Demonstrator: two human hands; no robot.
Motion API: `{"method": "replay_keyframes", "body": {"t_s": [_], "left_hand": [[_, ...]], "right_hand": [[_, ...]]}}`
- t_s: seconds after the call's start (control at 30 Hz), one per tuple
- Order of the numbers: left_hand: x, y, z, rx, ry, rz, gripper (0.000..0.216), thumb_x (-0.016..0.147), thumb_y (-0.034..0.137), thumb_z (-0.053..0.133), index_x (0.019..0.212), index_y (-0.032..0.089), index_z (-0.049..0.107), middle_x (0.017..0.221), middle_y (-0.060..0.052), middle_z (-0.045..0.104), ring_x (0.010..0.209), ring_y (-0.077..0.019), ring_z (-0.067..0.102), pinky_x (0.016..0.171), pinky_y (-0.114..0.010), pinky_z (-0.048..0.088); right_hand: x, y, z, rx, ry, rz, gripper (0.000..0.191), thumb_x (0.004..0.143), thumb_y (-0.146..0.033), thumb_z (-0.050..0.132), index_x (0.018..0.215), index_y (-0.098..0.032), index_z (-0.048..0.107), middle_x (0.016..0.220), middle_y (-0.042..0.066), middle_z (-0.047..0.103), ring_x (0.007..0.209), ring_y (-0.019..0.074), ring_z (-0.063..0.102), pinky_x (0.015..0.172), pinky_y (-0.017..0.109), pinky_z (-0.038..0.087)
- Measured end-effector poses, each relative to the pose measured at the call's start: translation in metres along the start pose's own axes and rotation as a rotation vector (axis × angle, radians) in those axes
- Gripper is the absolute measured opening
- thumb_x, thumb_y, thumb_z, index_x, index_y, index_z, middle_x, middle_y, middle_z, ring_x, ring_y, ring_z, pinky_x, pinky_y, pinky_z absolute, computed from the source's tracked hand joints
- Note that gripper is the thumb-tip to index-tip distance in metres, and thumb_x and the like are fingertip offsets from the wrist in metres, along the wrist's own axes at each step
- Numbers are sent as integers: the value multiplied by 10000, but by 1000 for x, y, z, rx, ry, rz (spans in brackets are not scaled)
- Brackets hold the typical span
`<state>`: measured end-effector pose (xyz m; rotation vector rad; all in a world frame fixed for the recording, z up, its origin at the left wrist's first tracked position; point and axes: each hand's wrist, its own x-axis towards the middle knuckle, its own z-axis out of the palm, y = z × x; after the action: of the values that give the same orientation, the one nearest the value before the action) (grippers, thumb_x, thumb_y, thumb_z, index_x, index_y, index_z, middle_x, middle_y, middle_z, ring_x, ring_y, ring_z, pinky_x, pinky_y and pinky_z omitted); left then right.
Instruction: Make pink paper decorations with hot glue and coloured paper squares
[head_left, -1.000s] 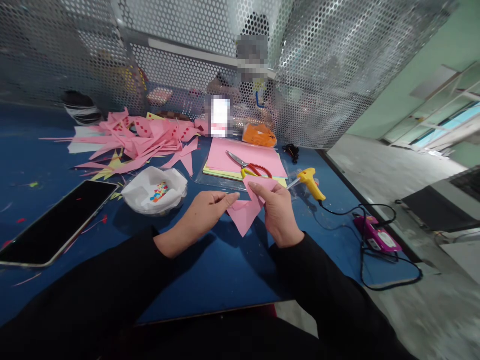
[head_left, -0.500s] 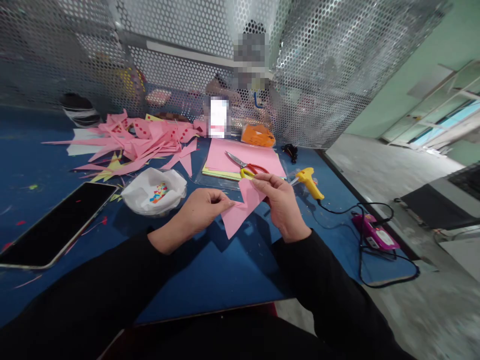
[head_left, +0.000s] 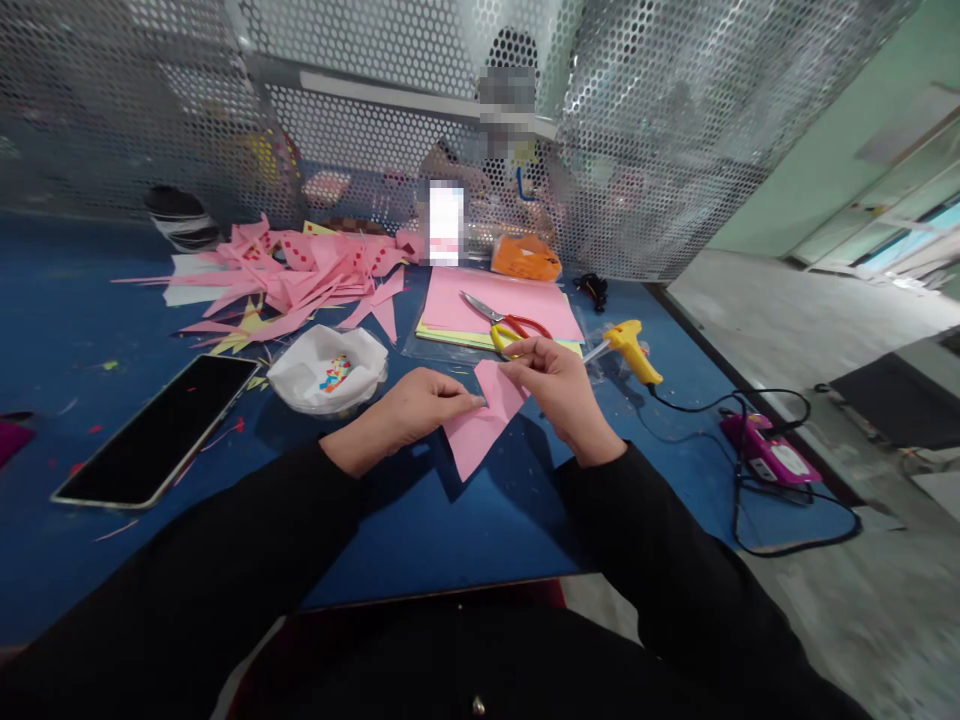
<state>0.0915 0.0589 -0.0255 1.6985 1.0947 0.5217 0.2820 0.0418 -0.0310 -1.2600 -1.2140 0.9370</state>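
A folded piece of pink paper (head_left: 484,430) is held above the blue table, its pointed end hanging down. My left hand (head_left: 409,415) pinches the left side of the paper between thumb and fingers. At the upper right edge, my right hand (head_left: 559,390) grips the same paper, thumb toward me. Just beyond my right hand lie scissors (head_left: 517,325) with one red and one yellow handle, on a stack of pink and yellow paper sheets (head_left: 450,300). Left of my left hand stands a bowl (head_left: 367,365) lined with white, holding small coloured bits.
Pink cut-paper pieces (head_left: 300,275) lie heaped at the back left. A dark-screened phone (head_left: 161,435) is at the left. To the right are a yellow glue gun (head_left: 634,350) and a magenta power strip (head_left: 772,450) with a black cord. A perforated silver sheet (head_left: 390,120) borders the back.
My left fingers have moved inward over the paper, and its notch looks narrower. Both hands still hold it. The whole view has shifted slightly.
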Motion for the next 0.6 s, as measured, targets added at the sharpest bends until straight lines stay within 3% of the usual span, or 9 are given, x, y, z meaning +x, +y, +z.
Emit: {"method": "replay_keyframes", "body": {"t_s": [0.17, 0.47, 0.6], "left_hand": [[0, 1, 3, -47, -31, 19, 261, 677, 444, 683, 609, 194, 714, 606, -2, 611, 604, -149, 472, 591, -284, 334], [3, 1, -3, -106, 19, -93, 259, 630, 423, 781, 672, 172, 735, 632, -8, 625, 576, -130, 467, 543, -274, 345], [4, 2, -5, -256, 144, -129, 211, 614, 303, 811, 725, 162, 701, 624, 4, 620, 567, -118, 500, 528, -261, 362]], "right_hand": [[-1, 2, 0, 0, -12, 1, 208, 649, -301, 753, 812, -201, 671, 544, -81, 547, 503, 89, 413, 533, 271, 301], [3, 9, -4, -104, 40, -32, 164, 675, -275, 709, 817, -200, 673, 543, -85, 528, 492, 85, 392, 545, 276, 327], [5, 9, -5, -132, 111, -63, 151, 684, -273, 690, 816, -203, 668, 539, -98, 465, 498, 82, 370, 547, 272, 334]]}}
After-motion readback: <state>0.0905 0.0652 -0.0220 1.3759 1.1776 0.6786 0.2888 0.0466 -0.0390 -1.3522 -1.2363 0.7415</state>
